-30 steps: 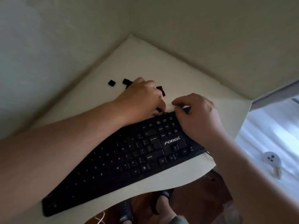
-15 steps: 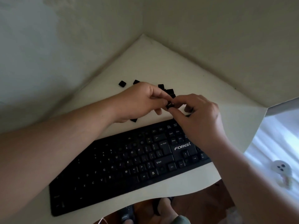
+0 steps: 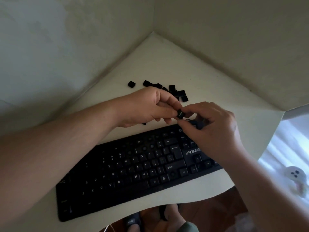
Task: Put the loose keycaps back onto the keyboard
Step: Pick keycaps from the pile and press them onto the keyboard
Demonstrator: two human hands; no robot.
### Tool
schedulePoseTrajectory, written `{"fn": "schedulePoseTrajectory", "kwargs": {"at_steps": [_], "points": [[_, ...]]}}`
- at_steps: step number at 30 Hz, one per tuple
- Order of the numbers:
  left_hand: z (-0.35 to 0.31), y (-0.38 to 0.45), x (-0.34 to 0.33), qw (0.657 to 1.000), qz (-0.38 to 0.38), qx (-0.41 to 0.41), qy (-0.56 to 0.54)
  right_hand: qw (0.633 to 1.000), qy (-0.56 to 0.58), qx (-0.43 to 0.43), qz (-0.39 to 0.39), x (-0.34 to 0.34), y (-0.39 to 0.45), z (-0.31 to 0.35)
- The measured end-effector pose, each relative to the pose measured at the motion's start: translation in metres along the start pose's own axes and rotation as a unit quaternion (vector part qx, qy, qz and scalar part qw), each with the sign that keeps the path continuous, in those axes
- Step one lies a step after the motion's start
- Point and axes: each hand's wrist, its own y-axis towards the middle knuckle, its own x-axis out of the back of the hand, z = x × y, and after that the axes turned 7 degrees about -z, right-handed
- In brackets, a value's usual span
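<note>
At the bottom edge of the frame the person's feet in dark sandals (image 3: 133,221) stand on a brown floor. Just above, a black keyboard (image 3: 127,174) lies slanted across the white desk (image 3: 175,64), its right end higher in the frame, with some sockets in its upper rows bare. Above the keyboard's upper right corner both hands meet on one keycap (image 3: 180,113): the left hand (image 3: 150,107), coming from the left of the frame, pinches it between thumb and fingers, and the right hand (image 3: 215,129), coming from the lower right, grips its other side with curled fingers. Under the left hand a dark keycap edge (image 3: 144,123) peeks out. Farther back, toward the centre of the frame, the loose keycaps (image 3: 177,92) sit clustered, one single keycap (image 3: 131,84) apart at their left, before the corner of two pale walls
</note>
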Motion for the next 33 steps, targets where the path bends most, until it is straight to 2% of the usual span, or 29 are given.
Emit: {"fn": "schedulePoseTrajectory", "kwargs": {"at_steps": [9,21,23,27,33], "points": [[-0.002,-0.016,0.002,1.0,-0.003,0.015,-0.013,0.995,-0.048,0.084,-0.027,0.0,-0.004,0.007],[-0.001,-0.041,0.001,0.994,0.018,0.009,0.105,0.985,-0.085,0.132,0.068,0.0,-0.017,0.012],[0.002,-0.046,0.0,0.993,0.009,-0.001,0.116,0.987,-0.095,0.11,0.069,0.014,-0.01,0.001],[0.007,-0.042,-0.01,0.987,-0.023,-0.037,0.155,0.992,-0.118,0.0,0.055,0.065,0.002,-0.036],[-0.001,-0.024,-0.042,0.971,-0.02,-0.081,0.224,0.984,-0.138,-0.047,0.107,0.097,-0.013,-0.062]]}}
